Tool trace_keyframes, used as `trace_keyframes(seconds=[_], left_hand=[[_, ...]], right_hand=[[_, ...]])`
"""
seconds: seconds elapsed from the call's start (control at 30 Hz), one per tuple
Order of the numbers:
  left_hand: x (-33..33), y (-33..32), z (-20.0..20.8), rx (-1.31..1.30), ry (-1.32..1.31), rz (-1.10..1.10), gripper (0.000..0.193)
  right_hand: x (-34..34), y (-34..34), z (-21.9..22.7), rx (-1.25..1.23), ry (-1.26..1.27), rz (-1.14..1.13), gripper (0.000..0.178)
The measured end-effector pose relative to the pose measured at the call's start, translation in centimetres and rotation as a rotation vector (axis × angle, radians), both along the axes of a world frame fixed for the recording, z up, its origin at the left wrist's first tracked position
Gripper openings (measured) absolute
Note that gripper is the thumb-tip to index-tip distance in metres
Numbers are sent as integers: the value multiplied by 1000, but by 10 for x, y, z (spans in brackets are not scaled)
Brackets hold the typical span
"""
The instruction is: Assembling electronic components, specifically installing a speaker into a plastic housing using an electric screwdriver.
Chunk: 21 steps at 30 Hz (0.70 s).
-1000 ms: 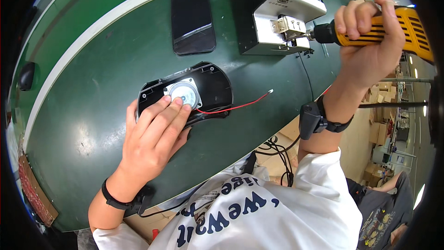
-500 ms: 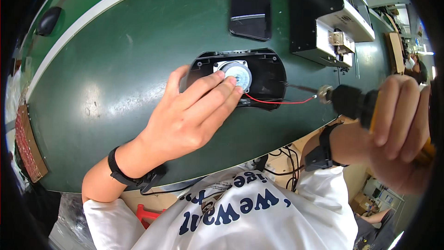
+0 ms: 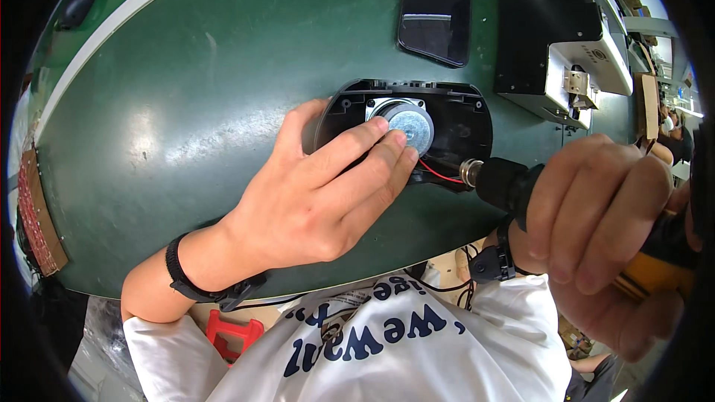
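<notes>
A black plastic housing (image 3: 465, 115) lies open side up on the bench, with a round silver speaker (image 3: 411, 132) on a square metal frame inside it. My left hand (image 3: 313, 197) presses its fingertips on the speaker, while its thumb is at the housing's left side. From under the speaker runs a red wire (image 3: 441, 173) toward the right. My right hand (image 3: 596, 208) is wrapped round a black and yellow power screwdriver (image 3: 503, 182). Its metal nose is at the housing's lower right edge; I cannot make out the bit's tip.
Behind the housing a black phone-like slab (image 3: 436, 11) lies on the green bench (image 3: 186, 104). A black and white metal machine (image 3: 551, 37) stands at the back right. A black computer mouse (image 3: 80, 4) is at the far left, and a red stool (image 3: 234, 333) shows below the bench.
My right hand has brought the screwdriver left, close to the housing and over the wire's end. The bench things sit farther right in view. My left hand keeps its hold on the speaker.
</notes>
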State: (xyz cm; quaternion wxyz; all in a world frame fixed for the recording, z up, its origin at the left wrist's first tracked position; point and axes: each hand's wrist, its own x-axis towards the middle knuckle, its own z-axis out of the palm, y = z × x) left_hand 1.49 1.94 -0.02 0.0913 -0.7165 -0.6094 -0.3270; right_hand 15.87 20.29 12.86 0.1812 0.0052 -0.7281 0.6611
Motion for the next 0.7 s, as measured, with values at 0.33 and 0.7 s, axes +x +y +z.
trace_keyframes(seconds=[0.33, 0.7], left_hand=[[0, 2, -2, 20, -28, 5, 35], [-4, 1, -2, 16, -12, -8, 35]], right_hand=[[-9, -15, -25, 54, 149, -36, 39], [1, -21, -32, 115, 302, -19, 45]])
